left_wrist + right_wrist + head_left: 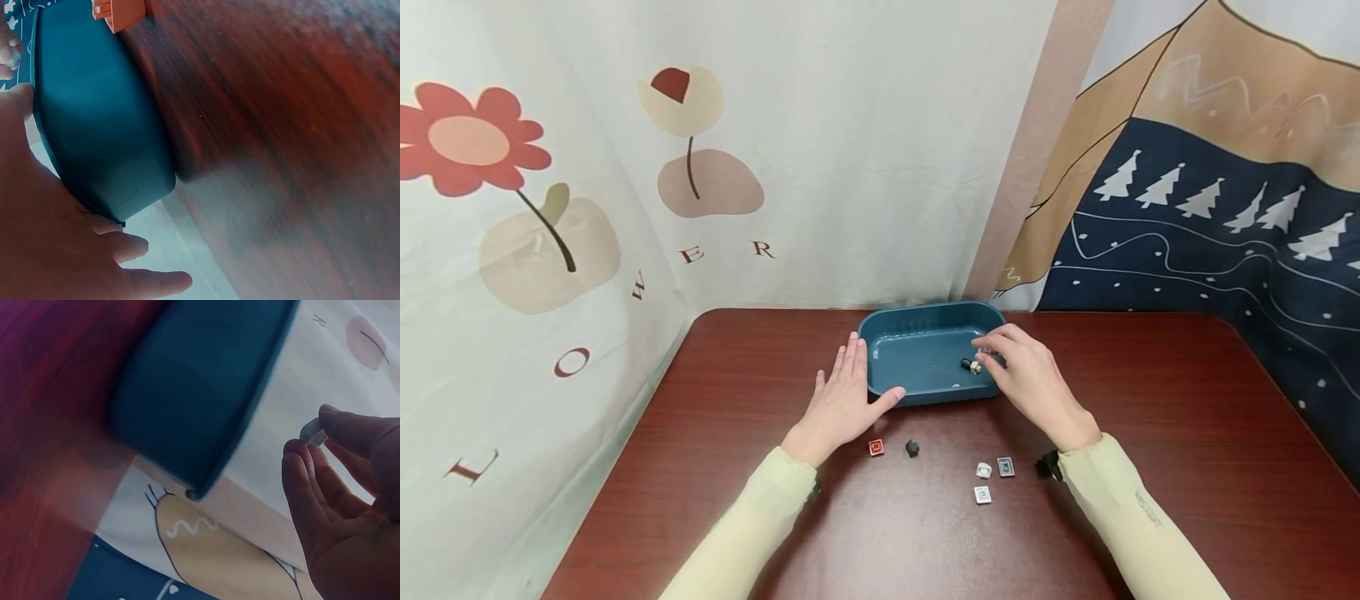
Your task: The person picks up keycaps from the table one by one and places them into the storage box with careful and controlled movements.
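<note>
My left hand (844,398) lies along the left end of a blue-green tray (940,397), fingers straight and thumb spread over the front rim. Above the tray's right end, my right hand (1028,372) pinches a small pale, partly see-through piece (317,439) between thumb and fingertips; the fingers hide much of it. Inside the tray, just below those fingertips, lies a small black and cream piece (971,366). Closest to my left wrist on the table are a small square orange-red piece (876,447) and a small black piece (912,448).
Nearer the table's front lie a small white piece (983,471), a grey square piece (1006,467) and another white square piece (982,495). The tray stands at the back edge of the brown table (760,367), close to a hanging printed cloth (850,150).
</note>
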